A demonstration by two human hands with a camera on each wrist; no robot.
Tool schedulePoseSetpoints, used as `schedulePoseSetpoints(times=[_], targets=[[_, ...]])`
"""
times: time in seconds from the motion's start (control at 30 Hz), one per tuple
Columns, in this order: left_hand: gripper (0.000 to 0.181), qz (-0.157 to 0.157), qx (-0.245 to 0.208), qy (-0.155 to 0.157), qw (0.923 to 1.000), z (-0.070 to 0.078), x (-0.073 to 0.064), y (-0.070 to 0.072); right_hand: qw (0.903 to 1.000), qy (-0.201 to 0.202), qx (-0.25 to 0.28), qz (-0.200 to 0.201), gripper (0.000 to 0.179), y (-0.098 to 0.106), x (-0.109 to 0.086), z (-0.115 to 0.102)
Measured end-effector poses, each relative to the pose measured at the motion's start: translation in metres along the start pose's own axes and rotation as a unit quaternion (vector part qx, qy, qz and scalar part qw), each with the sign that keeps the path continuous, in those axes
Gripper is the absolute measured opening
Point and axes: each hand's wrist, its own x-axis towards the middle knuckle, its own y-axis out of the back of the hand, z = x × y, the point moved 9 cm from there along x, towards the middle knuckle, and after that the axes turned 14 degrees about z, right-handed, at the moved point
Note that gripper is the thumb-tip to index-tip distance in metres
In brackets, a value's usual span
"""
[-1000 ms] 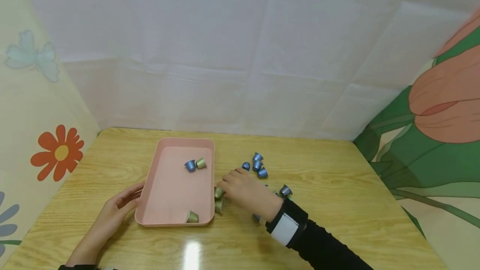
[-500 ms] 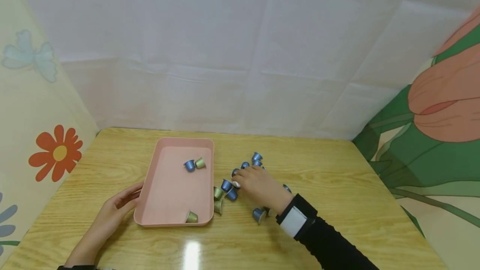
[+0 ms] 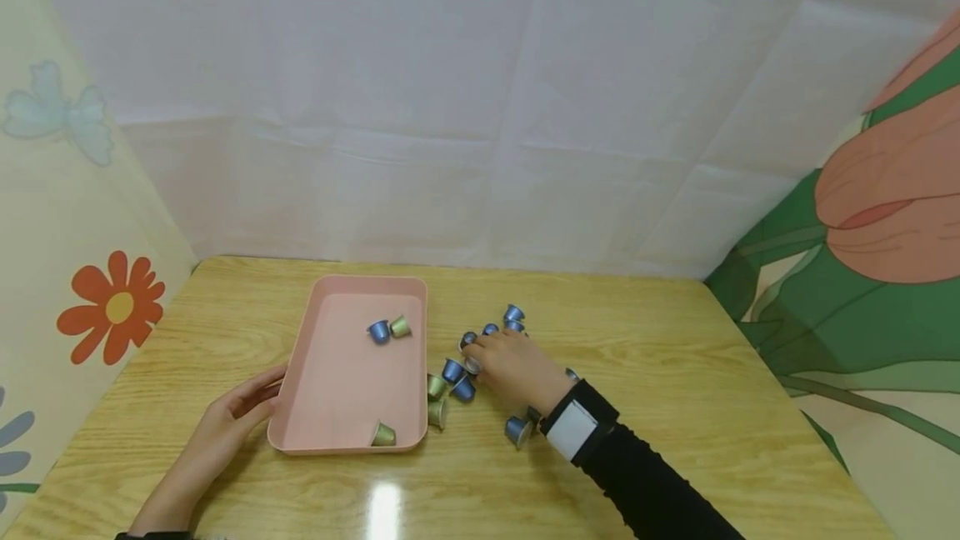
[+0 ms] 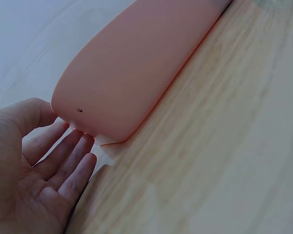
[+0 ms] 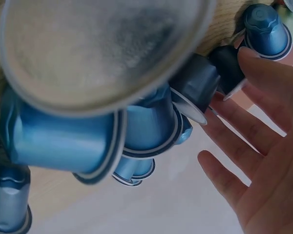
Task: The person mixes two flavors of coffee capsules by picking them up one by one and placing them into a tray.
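A pink tray (image 3: 348, 373) lies on the table, with one blue coffee capsule (image 3: 379, 332) and two green ones inside. My left hand (image 3: 228, 419) rests against its left side, fingers nearly straight and fingertips touching the wall (image 4: 107, 87). To the tray's right my right hand (image 3: 521, 369) reaches down into a cluster of capsules. In the right wrist view its thumb and fingers pinch a dark coffee capsule (image 5: 226, 68); a grey-blue capsule (image 5: 198, 80) lies right beside it. Part of the cluster is hidden under the hand in the head view.
Green capsules (image 3: 437, 413) lie against the tray's right side, with blue capsules (image 3: 462, 390) beside them. More blue capsules (image 3: 513, 313) lie beyond the right hand, and one (image 3: 517, 430) sits near the wrist. A white cloth (image 3: 450, 148) hangs behind the table.
My right hand has moved a little right from beside the tray, and two blue capsules now show next to the green ones. The left hand and the tray have stayed put.
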Motion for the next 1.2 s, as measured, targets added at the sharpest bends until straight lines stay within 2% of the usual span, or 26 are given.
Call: schedulePoseSetpoints(times=[0.43,0.7,0.87,1.2], targets=[[0.046,-0.002,-0.012,-0.013,0.9998,0.001,0.001,-0.001,0.9997,-0.013,0.01,-0.02,0.03,-0.005,0.002,0.003],[0.048,0.001,-0.001,-0.002,1.0,0.002,0.001,0.0,0.9994,0.002,0.006,0.034,0.025,0.012,0.011,-0.002],[0.048,0.001,0.0,-0.004,1.0,0.002,0.001,0.0,0.9978,0.02,0.004,0.064,0.023,0.025,0.019,-0.013],[0.046,0.002,-0.006,-0.012,0.9999,0.003,0.001,0.0,0.9952,0.048,-0.02,0.082,0.021,0.039,0.03,-0.05]])
